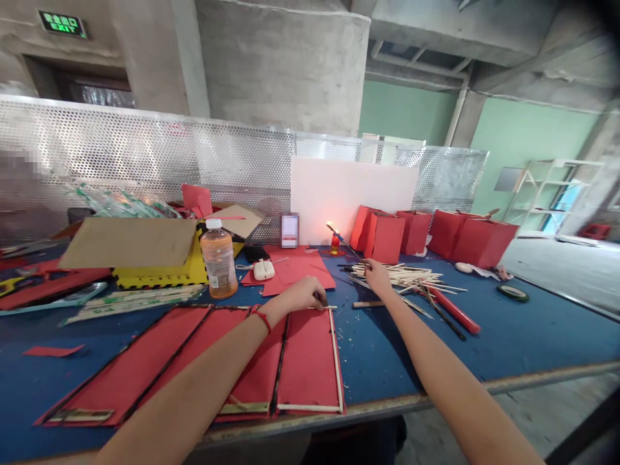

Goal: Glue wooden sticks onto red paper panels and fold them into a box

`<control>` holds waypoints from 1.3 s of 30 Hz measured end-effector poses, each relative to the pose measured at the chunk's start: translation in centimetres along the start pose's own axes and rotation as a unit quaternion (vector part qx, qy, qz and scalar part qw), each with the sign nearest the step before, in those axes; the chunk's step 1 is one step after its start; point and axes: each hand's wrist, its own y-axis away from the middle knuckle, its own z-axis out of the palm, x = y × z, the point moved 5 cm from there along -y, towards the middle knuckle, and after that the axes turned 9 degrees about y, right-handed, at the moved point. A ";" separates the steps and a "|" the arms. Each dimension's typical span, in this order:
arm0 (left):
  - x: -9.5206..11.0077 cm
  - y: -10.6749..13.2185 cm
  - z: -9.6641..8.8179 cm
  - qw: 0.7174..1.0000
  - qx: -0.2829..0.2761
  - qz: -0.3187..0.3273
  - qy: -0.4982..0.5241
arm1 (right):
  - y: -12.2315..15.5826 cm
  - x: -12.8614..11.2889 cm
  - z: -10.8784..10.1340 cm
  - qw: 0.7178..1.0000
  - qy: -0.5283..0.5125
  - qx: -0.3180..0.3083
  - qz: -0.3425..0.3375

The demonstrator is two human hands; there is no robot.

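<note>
Red paper panel [310, 361], edged with thin wooden strips, is laid on the blue desk [533, 342] directly beneath the left grip [303, 296]. The top wooden strip [310, 307] is pinched narrowly by that grip. A thin rod [349, 247] is held in the closed right grip [378, 276], with its far end placed at the flame of a small red burner [334, 245]. Loose wooden sticks [402, 276] are stacked just beside the right grip.

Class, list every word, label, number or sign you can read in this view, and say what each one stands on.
"EXIT" on the green sign above the doorway.
The characters above "EXIT" are too small to read.
The label on the plastic drink bottle is too small to read.
The upright rectangular panel is too blurred to read.
</note>
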 end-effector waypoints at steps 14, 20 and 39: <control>0.8 0.3 0.0 1.000 -0.001 0.006 -0.027 | 0.6 -1.5 -1.8 0.998 0.052 -0.029 0.010; 0.5 0.2 0.0 1.000 0.005 -0.010 -0.005 | 3.1 -4.4 -4.6 0.950 0.046 -0.272 -0.148; -0.7 0.0 0.1 0.996 -0.023 -0.046 0.077 | 6.2 -15.2 -3.3 0.818 -0.561 -0.122 -0.045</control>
